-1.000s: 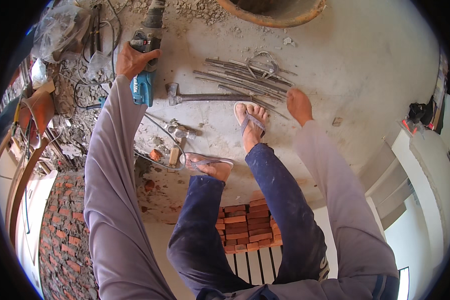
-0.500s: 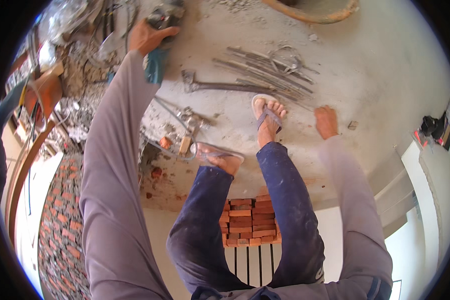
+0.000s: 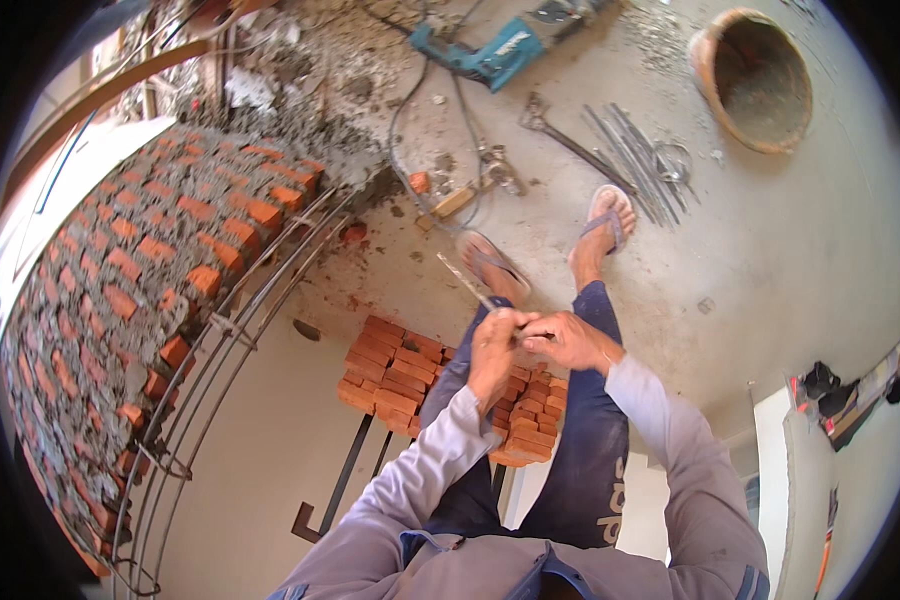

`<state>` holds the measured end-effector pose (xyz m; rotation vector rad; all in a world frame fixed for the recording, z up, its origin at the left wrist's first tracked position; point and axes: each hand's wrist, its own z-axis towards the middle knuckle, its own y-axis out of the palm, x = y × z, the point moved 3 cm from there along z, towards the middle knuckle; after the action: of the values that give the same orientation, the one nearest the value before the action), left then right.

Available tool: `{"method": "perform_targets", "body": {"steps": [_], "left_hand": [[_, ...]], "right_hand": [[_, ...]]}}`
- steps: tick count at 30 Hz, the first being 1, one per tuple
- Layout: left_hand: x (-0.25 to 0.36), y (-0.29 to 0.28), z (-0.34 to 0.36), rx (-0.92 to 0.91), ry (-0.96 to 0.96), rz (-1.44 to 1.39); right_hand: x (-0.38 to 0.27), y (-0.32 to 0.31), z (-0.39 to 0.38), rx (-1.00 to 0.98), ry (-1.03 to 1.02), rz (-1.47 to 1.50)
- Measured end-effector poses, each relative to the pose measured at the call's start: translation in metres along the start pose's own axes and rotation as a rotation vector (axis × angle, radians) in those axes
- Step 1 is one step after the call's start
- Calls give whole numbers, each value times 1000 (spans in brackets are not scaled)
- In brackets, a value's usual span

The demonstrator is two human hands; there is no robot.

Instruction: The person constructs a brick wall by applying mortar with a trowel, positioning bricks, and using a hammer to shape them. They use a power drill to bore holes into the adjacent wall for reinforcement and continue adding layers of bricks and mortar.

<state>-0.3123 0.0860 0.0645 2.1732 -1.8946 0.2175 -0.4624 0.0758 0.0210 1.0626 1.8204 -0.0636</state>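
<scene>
Thin rod (image 3: 465,277), long axis diagonal, pointing forward-left, in both hands (image 3: 491,352) (image 3: 576,342), fingers (image 3: 542,327) curled round it

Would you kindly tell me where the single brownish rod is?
In the head view, the brownish rod is near the centre, gripped by the left hand beside the right hand, its free end pointing up-left.
</scene>
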Motion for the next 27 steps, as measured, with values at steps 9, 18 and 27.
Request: {"method": "perform_targets", "body": {"steps": [9, 18, 27], "left_hand": [[-48, -119, -121, -416, -208, -939], [-74, -166, -115, -599, -53, -1135], [-87, -164, -117, -719, -81, -1154]], "right_hand": [[219, -37, 261, 503, 447, -306], [158, -19, 326, 1188, 440, 1081], [194, -35, 316, 1009, 425, 1049]]}}
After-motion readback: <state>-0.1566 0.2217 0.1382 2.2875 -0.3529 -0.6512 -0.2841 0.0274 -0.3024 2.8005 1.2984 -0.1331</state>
